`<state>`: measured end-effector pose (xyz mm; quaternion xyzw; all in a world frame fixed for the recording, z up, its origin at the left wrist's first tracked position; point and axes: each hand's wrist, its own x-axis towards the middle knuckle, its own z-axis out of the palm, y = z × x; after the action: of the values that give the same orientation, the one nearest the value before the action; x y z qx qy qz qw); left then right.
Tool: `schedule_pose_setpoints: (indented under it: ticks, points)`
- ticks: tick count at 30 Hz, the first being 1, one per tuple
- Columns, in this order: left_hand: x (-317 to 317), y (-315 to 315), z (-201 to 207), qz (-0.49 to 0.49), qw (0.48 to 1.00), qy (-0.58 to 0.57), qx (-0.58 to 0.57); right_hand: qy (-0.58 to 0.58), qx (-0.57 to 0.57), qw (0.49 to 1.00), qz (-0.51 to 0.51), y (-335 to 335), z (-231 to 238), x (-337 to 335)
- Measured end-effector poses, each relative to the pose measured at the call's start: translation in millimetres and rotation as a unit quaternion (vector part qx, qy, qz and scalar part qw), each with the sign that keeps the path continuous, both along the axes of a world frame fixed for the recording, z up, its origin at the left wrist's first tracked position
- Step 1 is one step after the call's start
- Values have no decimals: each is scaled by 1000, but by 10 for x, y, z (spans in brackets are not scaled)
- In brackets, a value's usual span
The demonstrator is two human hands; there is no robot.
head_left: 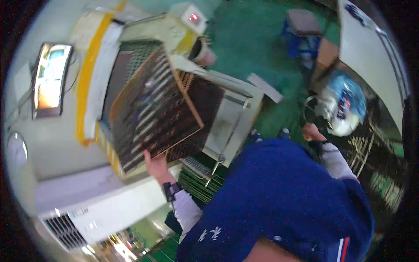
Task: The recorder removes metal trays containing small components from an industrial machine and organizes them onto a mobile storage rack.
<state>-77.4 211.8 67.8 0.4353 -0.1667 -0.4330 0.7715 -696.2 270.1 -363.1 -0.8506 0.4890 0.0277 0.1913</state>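
My left hand (pixel 156 167) is at the near edge of a large dark, striped flat panel (pixel 152 105) with a thin brown rim. Its fingers lie over that edge, and the thumb side is partly hidden. The panel lies tilted across a second dark panel (pixel 207 102), both on a pale machine or bench. Off to the right, my right hand (pixel 310 131) is curled closed beside a wire rack, close to a clear plastic bag (pixel 342 105). Whatever it may hold cannot be made out. Motion blurs the picture somewhat.
A lit screen (pixel 51 81) hangs on the left wall. A white box with a red display (pixel 188 18) stands beyond the panels, near a pink bucket (pixel 205 56). Blue crates (pixel 301 41) sit far right on the green floor (pixel 244 48). A white air unit (pixel 104 212) is near left.
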Motion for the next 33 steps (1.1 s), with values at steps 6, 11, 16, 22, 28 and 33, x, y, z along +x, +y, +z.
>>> schedule_pose_setpoints:
  ticks: [6,11,16,22,28,33]
  points:
    - [-129,-62,-307,-22,996,79,-27,-416,531,581,-456,203,-386,-262]
    - [-68,24,-376,5,996,78,-40,-407,603,371,-577,-23,454,27]
    - [60,-392,-428,-17,971,213,-110,-326,438,655,-522,147,302,16]
    - [-46,-806,-437,-25,960,257,-105,-382,436,587,-565,277,335,28]
    - [377,-1109,-751,-28,961,255,-100,-363,451,586,-567,405,538,76]
    - [10,-1568,-532,23,952,304,34,-393,412,571,-591,653,126,-100]
